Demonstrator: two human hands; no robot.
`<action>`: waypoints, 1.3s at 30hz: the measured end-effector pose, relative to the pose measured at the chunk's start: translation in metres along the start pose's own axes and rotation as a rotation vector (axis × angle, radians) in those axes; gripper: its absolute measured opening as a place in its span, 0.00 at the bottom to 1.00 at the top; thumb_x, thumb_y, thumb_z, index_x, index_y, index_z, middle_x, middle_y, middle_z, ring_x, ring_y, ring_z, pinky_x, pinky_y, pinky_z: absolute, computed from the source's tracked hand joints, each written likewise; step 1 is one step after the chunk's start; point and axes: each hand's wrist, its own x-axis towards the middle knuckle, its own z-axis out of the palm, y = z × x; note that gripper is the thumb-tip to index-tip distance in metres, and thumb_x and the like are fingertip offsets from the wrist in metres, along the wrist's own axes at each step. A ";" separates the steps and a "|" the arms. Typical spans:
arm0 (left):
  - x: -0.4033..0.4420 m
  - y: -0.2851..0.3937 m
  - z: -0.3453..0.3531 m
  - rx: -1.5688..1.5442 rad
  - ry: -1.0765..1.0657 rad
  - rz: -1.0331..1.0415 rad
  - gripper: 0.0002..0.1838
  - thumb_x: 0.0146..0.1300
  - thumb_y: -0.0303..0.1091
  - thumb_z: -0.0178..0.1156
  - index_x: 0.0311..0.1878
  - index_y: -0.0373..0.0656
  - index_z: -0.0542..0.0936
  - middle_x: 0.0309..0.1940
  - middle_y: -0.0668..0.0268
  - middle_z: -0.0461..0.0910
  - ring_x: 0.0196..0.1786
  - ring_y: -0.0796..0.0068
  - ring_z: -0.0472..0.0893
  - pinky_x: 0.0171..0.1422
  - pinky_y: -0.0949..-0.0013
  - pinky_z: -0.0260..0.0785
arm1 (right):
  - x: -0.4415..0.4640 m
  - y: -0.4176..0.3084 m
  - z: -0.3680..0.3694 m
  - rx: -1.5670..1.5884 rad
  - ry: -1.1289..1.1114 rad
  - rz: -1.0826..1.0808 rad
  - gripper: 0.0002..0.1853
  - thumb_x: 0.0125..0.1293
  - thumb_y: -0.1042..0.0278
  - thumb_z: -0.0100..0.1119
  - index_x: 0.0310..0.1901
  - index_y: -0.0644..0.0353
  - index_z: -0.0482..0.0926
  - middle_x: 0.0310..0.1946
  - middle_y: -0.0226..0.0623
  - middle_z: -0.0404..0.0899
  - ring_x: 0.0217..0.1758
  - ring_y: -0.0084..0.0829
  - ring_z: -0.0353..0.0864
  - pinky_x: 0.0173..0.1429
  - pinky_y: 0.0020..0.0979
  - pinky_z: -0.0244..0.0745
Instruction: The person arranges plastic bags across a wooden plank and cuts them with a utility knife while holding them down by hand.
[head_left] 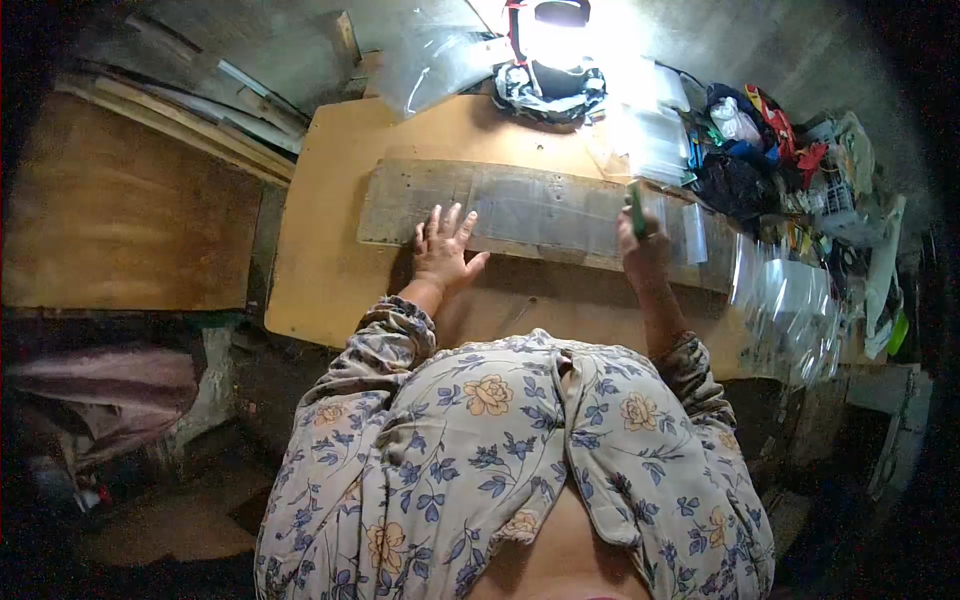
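A long flat board (410, 205) lies across the tabletop, and clear film-like sheeting (545, 208) appears to cover its middle. My left hand (445, 250) rests on the board's near edge toward its left end, palm down with fingers spread. Closed around a narrow dark-green object (637, 208), my right hand (645, 248) is over the right part of the board. That object stands roughly upright; its exact kind is not clear. Just right of this hand, a small clear plastic piece (695, 232) lies on the board.
Clear plastic sheets (795, 305) hang over the table's right edge. Bags and cloths (740, 170) pile up at the back right, near a plastic basket (835, 195). A bright lamp (570, 40) glares behind a black-and-white patterned bundle (550, 98). Wooden boards (140, 200) stand left.
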 end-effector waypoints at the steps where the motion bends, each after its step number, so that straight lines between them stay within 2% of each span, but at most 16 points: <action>1: 0.000 0.001 -0.007 -0.004 0.043 -0.021 0.35 0.50 0.55 0.53 0.61 0.50 0.62 0.62 0.58 0.56 0.65 0.55 0.50 0.65 0.52 0.41 | -0.001 -0.013 0.003 0.251 0.006 0.016 0.11 0.58 0.63 0.54 0.39 0.59 0.72 0.38 0.44 0.76 0.35 0.32 0.77 0.39 0.31 0.73; 4: 0.004 -0.003 -0.016 -0.293 0.091 0.035 0.37 0.50 0.58 0.51 0.60 0.45 0.62 0.61 0.55 0.57 0.64 0.54 0.53 0.66 0.53 0.43 | -0.008 -0.096 0.016 1.182 0.082 0.139 0.14 0.61 0.56 0.51 0.39 0.58 0.72 0.34 0.38 0.76 0.27 0.23 0.74 0.29 0.22 0.72; 5: 0.006 0.002 -0.023 -0.489 0.141 0.129 0.34 0.54 0.56 0.51 0.56 0.38 0.65 0.53 0.53 0.66 0.58 0.58 0.65 0.61 0.59 0.54 | -0.013 -0.103 0.022 1.177 0.106 0.130 0.14 0.61 0.56 0.51 0.39 0.58 0.72 0.34 0.38 0.76 0.27 0.23 0.74 0.29 0.22 0.72; 6: 0.007 0.010 -0.031 -0.494 0.139 0.150 0.34 0.54 0.56 0.51 0.56 0.38 0.65 0.53 0.53 0.66 0.58 0.58 0.65 0.61 0.59 0.54 | -0.016 -0.108 0.027 1.077 0.073 0.137 0.16 0.62 0.53 0.48 0.37 0.59 0.72 0.32 0.37 0.76 0.26 0.22 0.73 0.28 0.21 0.70; 8: 0.007 0.030 -0.054 -1.661 -0.354 0.063 0.29 0.57 0.53 0.51 0.52 0.37 0.68 0.45 0.58 0.72 0.49 0.67 0.73 0.54 0.67 0.63 | -0.024 -0.111 0.036 0.979 0.054 0.138 0.18 0.63 0.50 0.46 0.36 0.59 0.71 0.30 0.36 0.76 0.25 0.21 0.73 0.28 0.21 0.69; 9: 0.002 0.040 -0.080 -1.920 -0.440 -0.043 0.21 0.61 0.46 0.51 0.46 0.36 0.70 0.38 0.64 0.75 0.41 0.76 0.75 0.48 0.75 0.67 | -0.029 -0.105 0.044 0.994 0.008 0.132 0.18 0.64 0.50 0.44 0.37 0.59 0.71 0.31 0.36 0.75 0.26 0.21 0.72 0.29 0.21 0.70; 12: 0.004 0.038 -0.078 -1.862 -0.497 -0.018 0.13 0.62 0.39 0.51 0.41 0.37 0.71 0.35 0.65 0.75 0.37 0.78 0.75 0.47 0.76 0.67 | -0.043 -0.105 0.062 1.085 -0.030 0.116 0.19 0.65 0.49 0.41 0.38 0.58 0.70 0.32 0.35 0.74 0.27 0.21 0.73 0.29 0.22 0.70; 15: -0.002 0.031 -0.083 -1.778 -0.472 -0.039 0.08 0.62 0.33 0.51 0.37 0.37 0.72 0.32 0.67 0.76 0.35 0.81 0.75 0.44 0.77 0.68 | -0.060 -0.114 0.072 1.177 0.010 0.177 0.13 0.63 0.56 0.50 0.34 0.58 0.73 0.29 0.31 0.75 0.28 0.20 0.72 0.32 0.22 0.68; 20: -0.007 0.017 -0.058 -1.855 -0.547 -0.061 0.06 0.62 0.29 0.50 0.34 0.37 0.73 0.28 0.68 0.76 0.33 0.82 0.74 0.42 0.79 0.69 | -0.081 -0.081 0.100 0.708 -0.191 0.031 0.02 0.59 0.73 0.55 0.32 0.60 0.73 0.26 0.25 0.73 0.26 0.16 0.67 0.30 0.19 0.65; 23: 0.007 0.010 -0.030 -1.693 -0.472 0.002 0.10 0.61 0.34 0.51 0.38 0.36 0.73 0.27 0.69 0.77 0.31 0.83 0.74 0.38 0.80 0.68 | -0.067 -0.063 0.107 0.563 -0.078 0.014 0.03 0.60 0.71 0.53 0.32 0.60 0.73 0.23 0.25 0.72 0.25 0.15 0.68 0.29 0.18 0.64; 25: 0.024 0.010 -0.026 -1.039 -0.190 0.021 0.16 0.60 0.38 0.51 0.46 0.37 0.71 0.40 0.62 0.75 0.45 0.73 0.74 0.51 0.68 0.66 | -0.039 -0.044 0.119 0.689 0.063 -0.091 0.01 0.59 0.74 0.52 0.32 0.60 0.73 0.22 0.29 0.72 0.24 0.20 0.70 0.29 0.21 0.66; 26: 0.033 0.011 -0.023 -1.041 -0.189 0.013 0.16 0.60 0.38 0.51 0.46 0.37 0.71 0.40 0.62 0.75 0.45 0.73 0.74 0.51 0.68 0.66 | -0.019 -0.035 0.122 0.689 0.055 -0.088 0.01 0.59 0.74 0.52 0.32 0.60 0.73 0.22 0.29 0.72 0.24 0.20 0.70 0.29 0.21 0.66; 28: 0.049 0.011 -0.014 -0.147 0.094 0.221 0.27 0.58 0.47 0.50 0.56 0.39 0.65 0.59 0.57 0.61 0.63 0.63 0.58 0.65 0.53 0.47 | 0.010 -0.034 0.127 0.282 0.151 -0.297 0.05 0.59 0.69 0.53 0.33 0.60 0.74 0.24 0.34 0.74 0.25 0.26 0.72 0.30 0.26 0.67; 29: 0.059 0.003 0.003 -0.026 -0.050 0.180 0.32 0.56 0.54 0.47 0.62 0.48 0.59 0.67 0.61 0.43 0.69 0.59 0.38 0.67 0.46 0.27 | 0.015 -0.041 0.125 0.147 0.079 -0.125 0.09 0.59 0.63 0.53 0.32 0.60 0.75 0.26 0.37 0.76 0.27 0.29 0.73 0.33 0.29 0.68; 33: 0.064 -0.036 -0.007 -0.016 -0.115 0.116 0.33 0.53 0.59 0.48 0.63 0.63 0.58 0.67 0.59 0.43 0.69 0.54 0.38 0.64 0.40 0.24 | 0.030 -0.022 0.160 0.089 0.132 -0.163 0.09 0.57 0.62 0.54 0.30 0.59 0.77 0.29 0.37 0.78 0.30 0.31 0.76 0.37 0.30 0.69; 39: 0.054 -0.063 -0.010 -0.050 -0.116 0.096 0.35 0.50 0.59 0.51 0.63 0.64 0.59 0.67 0.57 0.42 0.68 0.51 0.38 0.64 0.39 0.24 | 0.036 -0.020 0.183 0.321 0.064 -0.194 0.04 0.55 0.70 0.57 0.29 0.60 0.75 0.30 0.37 0.77 0.33 0.32 0.76 0.41 0.29 0.69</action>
